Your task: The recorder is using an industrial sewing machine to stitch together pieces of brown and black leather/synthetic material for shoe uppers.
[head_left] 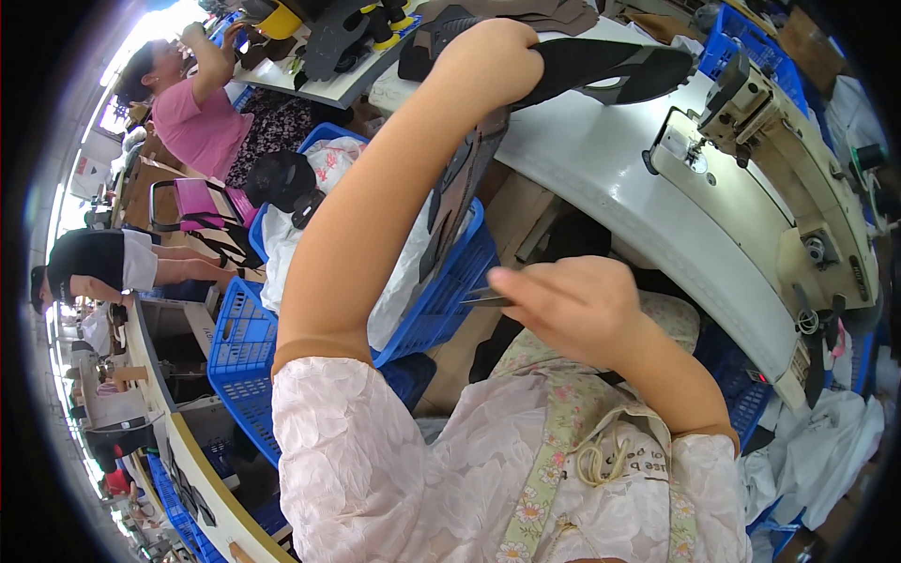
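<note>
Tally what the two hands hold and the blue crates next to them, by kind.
Dark shoe pieces, in the left hand: 1 stack
Small metal snips, in the right hand: 1
Blue crates: 2, one holding white bags, one beside it
Total: 4

The left hand (488,61) is raised on an outstretched arm, fingers clenched, while the right hand (574,305) sits lower, fingers curled shut.

A sewing workshop is shown. An industrial sewing machine (770,159) is mounted on a white table (601,178) at right. Blue crates (239,352) are stacked nearby.
</note>
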Demonstrator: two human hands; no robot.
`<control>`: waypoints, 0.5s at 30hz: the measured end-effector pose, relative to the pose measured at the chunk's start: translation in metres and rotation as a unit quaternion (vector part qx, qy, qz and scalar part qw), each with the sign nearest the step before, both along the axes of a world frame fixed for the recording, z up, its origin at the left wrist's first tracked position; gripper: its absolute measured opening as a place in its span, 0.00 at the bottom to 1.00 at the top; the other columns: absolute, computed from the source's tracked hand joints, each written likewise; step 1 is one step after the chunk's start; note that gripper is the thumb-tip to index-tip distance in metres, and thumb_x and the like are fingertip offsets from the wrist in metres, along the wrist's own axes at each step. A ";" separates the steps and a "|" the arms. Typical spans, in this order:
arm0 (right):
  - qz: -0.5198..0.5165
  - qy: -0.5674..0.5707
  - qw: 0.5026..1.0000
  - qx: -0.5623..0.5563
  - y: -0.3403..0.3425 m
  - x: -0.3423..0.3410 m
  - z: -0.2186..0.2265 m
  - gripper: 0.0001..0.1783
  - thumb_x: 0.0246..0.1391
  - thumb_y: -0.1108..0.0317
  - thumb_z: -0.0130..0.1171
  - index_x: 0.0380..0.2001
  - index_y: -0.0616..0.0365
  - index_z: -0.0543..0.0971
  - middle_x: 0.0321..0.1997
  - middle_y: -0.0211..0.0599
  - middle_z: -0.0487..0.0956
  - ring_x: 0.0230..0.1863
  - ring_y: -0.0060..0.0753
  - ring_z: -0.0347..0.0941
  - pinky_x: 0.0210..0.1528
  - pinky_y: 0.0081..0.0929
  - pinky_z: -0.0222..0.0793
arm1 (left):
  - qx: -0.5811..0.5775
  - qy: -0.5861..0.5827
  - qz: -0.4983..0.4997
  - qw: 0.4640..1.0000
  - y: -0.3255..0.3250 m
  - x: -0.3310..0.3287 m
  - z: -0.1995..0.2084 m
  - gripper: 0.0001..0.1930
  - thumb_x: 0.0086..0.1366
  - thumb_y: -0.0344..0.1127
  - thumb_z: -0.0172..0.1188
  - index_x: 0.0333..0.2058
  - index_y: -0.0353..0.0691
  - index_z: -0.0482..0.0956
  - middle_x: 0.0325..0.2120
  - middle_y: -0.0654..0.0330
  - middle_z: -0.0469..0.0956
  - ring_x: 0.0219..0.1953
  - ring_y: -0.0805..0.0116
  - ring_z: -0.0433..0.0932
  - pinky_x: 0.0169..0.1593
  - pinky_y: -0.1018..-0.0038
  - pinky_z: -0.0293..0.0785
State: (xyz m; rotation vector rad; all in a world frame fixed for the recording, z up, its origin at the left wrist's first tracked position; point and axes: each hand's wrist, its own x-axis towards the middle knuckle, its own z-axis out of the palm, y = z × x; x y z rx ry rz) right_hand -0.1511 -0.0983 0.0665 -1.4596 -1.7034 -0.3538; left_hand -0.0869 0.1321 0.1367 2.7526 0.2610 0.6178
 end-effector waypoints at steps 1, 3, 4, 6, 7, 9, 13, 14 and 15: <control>-0.003 -0.002 1.000 -0.005 -0.009 -0.004 0.011 0.24 0.45 0.71 0.65 0.50 0.56 0.79 0.29 0.28 0.78 0.23 0.27 0.74 0.24 0.24 0.69 | -0.005 -0.002 -0.003 1.000 -0.004 0.009 -0.007 0.14 0.55 0.35 0.55 0.37 0.39 0.85 0.33 0.49 0.82 0.36 0.48 0.82 0.43 0.62 0.78; -0.061 0.205 0.974 -0.074 -0.023 -0.009 0.040 0.23 0.50 0.73 0.64 0.52 0.58 0.76 0.32 0.35 0.80 0.28 0.35 0.78 0.29 0.28 0.74 | 0.097 -0.013 -0.007 0.995 -0.013 0.024 -0.021 0.13 0.53 0.33 0.55 0.35 0.38 0.85 0.31 0.48 0.82 0.34 0.47 0.82 0.42 0.61 0.79; -0.088 0.271 0.947 -0.148 -0.032 -0.007 0.061 0.22 0.52 0.74 0.62 0.52 0.58 0.75 0.32 0.39 0.80 0.30 0.39 0.80 0.30 0.29 0.75 | 0.097 0.049 -0.015 0.994 -0.028 0.025 -0.016 0.11 0.53 0.33 0.56 0.32 0.38 0.85 0.30 0.48 0.83 0.33 0.49 0.83 0.39 0.61 0.80; -0.099 0.343 0.906 -0.226 -0.044 -0.005 0.082 0.17 0.54 0.75 0.58 0.49 0.58 0.72 0.33 0.45 0.80 0.31 0.45 0.80 0.32 0.34 0.75 | 0.126 0.053 -0.028 0.990 -0.044 0.020 -0.014 0.11 0.55 0.33 0.56 0.33 0.39 0.85 0.30 0.48 0.83 0.32 0.49 0.83 0.38 0.61 0.79; -0.110 0.340 0.906 -0.227 -0.047 -0.002 0.085 0.17 0.54 0.75 0.58 0.49 0.58 0.72 0.33 0.45 0.80 0.31 0.45 0.80 0.32 0.34 0.75 | 0.160 0.060 -0.034 0.985 -0.052 0.020 -0.012 0.11 0.57 0.34 0.55 0.34 0.40 0.84 0.30 0.48 0.82 0.31 0.49 0.82 0.38 0.62 0.78; -0.123 0.217 0.917 -0.311 -0.054 0.002 0.090 0.15 0.56 0.74 0.56 0.48 0.58 0.72 0.35 0.46 0.81 0.32 0.49 0.79 0.33 0.37 0.74 | 0.155 0.089 -0.038 0.983 -0.066 0.022 -0.010 0.08 0.56 0.31 0.55 0.31 0.40 0.83 0.30 0.48 0.83 0.34 0.50 0.83 0.38 0.62 0.79; -0.168 0.066 0.896 -0.406 -0.061 -0.014 0.081 0.14 0.54 0.74 0.59 0.46 0.59 0.76 0.34 0.44 0.81 0.33 0.49 0.78 0.34 0.40 0.73 | 0.170 0.104 -0.052 0.979 -0.078 0.028 -0.021 0.08 0.54 0.31 0.58 0.32 0.42 0.84 0.30 0.51 0.83 0.34 0.53 0.84 0.36 0.62 0.79; -0.166 0.051 0.892 -0.418 -0.060 -0.017 0.077 0.13 0.55 0.73 0.58 0.44 0.61 0.76 0.32 0.45 0.80 0.33 0.51 0.77 0.34 0.42 0.72 | 0.169 0.080 -0.054 0.981 -0.080 0.030 -0.025 0.08 0.54 0.31 0.60 0.32 0.43 0.85 0.31 0.53 0.84 0.34 0.55 0.84 0.36 0.62 0.79; -0.167 0.051 0.889 -0.423 -0.061 -0.019 0.074 0.13 0.55 0.73 0.58 0.44 0.61 0.76 0.32 0.45 0.80 0.33 0.51 0.77 0.34 0.42 0.72 | 0.163 0.080 -0.056 0.982 -0.087 0.035 -0.021 0.08 0.54 0.31 0.60 0.32 0.43 0.85 0.31 0.53 0.84 0.34 0.55 0.84 0.36 0.62 0.79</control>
